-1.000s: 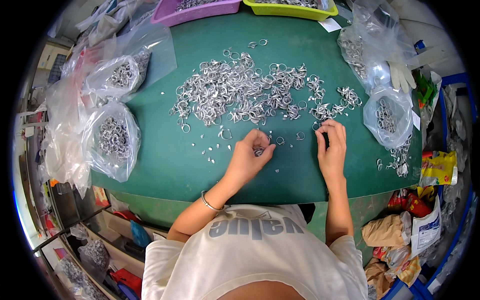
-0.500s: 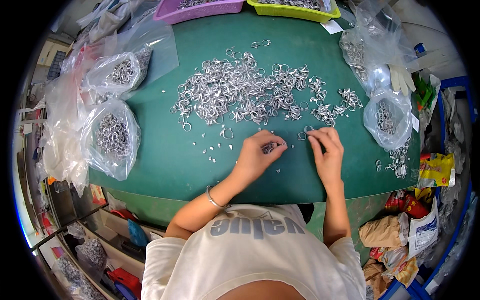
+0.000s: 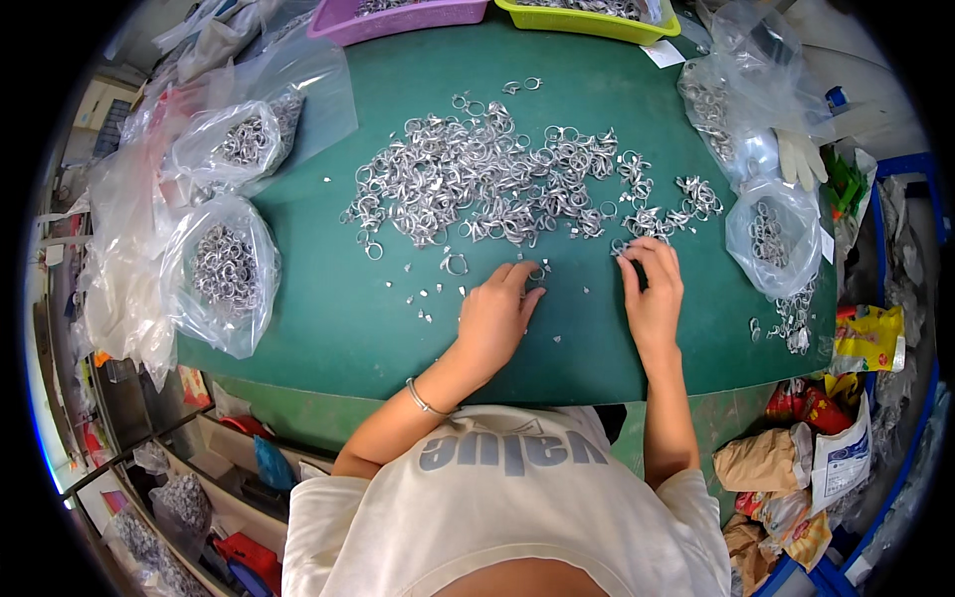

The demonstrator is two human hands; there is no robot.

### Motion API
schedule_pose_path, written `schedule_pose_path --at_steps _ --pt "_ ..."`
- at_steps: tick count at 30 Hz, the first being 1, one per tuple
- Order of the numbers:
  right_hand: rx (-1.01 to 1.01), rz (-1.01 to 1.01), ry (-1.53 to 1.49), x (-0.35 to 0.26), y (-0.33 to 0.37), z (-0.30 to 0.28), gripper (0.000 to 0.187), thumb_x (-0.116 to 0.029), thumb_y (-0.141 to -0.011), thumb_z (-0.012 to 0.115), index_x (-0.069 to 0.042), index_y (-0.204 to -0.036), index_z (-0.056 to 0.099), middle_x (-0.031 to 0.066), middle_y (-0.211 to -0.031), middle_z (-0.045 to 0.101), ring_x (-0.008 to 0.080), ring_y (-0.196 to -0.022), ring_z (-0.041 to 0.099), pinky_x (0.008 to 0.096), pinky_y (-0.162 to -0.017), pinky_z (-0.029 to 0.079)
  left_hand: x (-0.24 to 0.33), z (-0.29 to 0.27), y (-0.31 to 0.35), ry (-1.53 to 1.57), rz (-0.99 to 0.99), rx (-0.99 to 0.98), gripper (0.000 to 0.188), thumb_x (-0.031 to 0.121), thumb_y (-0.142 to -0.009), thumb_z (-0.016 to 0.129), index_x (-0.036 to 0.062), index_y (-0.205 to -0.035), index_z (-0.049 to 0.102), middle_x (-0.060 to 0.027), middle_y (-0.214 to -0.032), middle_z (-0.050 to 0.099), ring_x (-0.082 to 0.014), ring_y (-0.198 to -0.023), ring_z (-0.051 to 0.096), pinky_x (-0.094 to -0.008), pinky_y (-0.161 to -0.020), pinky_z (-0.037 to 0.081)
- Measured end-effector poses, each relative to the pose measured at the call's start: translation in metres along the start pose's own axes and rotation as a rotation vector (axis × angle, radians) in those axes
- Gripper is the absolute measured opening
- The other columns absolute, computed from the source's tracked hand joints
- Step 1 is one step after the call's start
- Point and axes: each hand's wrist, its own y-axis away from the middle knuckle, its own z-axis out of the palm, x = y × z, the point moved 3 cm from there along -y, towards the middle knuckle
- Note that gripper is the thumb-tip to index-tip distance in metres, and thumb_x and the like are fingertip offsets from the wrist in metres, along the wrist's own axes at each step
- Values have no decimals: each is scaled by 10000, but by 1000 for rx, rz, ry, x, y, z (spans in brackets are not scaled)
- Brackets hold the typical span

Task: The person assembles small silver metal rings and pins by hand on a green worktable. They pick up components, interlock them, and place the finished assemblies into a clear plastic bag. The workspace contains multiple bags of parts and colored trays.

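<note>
A wide heap of silver-coloured metal rings (image 3: 448, 179) lies spread over the green tabletop. My left hand (image 3: 494, 316) is below the heap, its fingers curled, with a ring (image 3: 538, 272) at the thumb and index finger. Whatever is under its palm is hidden. To the right, my right hand (image 3: 655, 289) pinches another ring (image 3: 619, 246) at its fingertips, by the lower right edge of the heap. Small silvery pieces (image 3: 425, 291) and a single ring (image 3: 456, 264) lie left of my left hand.
Open plastic bags of rings stand at the left (image 3: 224, 274) and right (image 3: 768, 239), with loose rings (image 3: 796, 323) below the right one. A purple basket (image 3: 398, 22) and a yellow-green basket (image 3: 597, 22) sit at the far edge. A pale glove (image 3: 799, 159) lies at the right.
My left hand has shifted slightly left and turned palm down; the cluster of rings seen in it is out of sight. My right hand has moved a little away from me, toward the heap.
</note>
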Motion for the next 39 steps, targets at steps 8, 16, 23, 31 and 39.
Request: schedule_pose_path --at_steps 8,16,23,31,39 --pt "-137 187 -186 -5 1 2 149 -22 -742 680 6 -863 597 106 -891 571 293 -820 546 351 -746 440 -9 7 -8 784 -162 -230 97 95 -852 569 15 -907 565 -70 -770 563 -170 -589 537 -281 -477 415" --pt "-304 -5 -431 -51 -6 -12 125 21 -721 676 11 -827 611 98 -862 600 260 -795 565 336 -699 460 4 31 3 1612 -868 -580 287 286 -934 451 11 -916 532 -140 -794 605 -196 -603 565 -222 -385 365" --pt "-94 -203 322 -1 -42 16 165 -22 -747 647 -24 -909 620 86 -1038 580 280 -1017 503 389 -866 364 -1 40 6 1817 -690 -733 242 206 -924 456 0 -1000 558 -171 -921 645 -192 -736 621 -236 -451 461" --pt "-387 60 -448 -24 -26 -7 143 -31 -727 685 -5 -850 618 99 -984 619 254 -963 571 353 -861 421 23 23 0 1679 -996 -381 286 261 -949 480 25 -1072 584 -126 -1026 629 -182 -801 620 -235 -531 498" --pt "-238 -213 168 -16 -40 24 378 -56 -700 710 -18 -1055 585 110 -977 610 274 -906 558 369 -788 431 9 39 13 1657 -786 -691 200 163 -903 584 22 -1041 608 -51 -874 605 -99 -685 547 -180 -448 377"
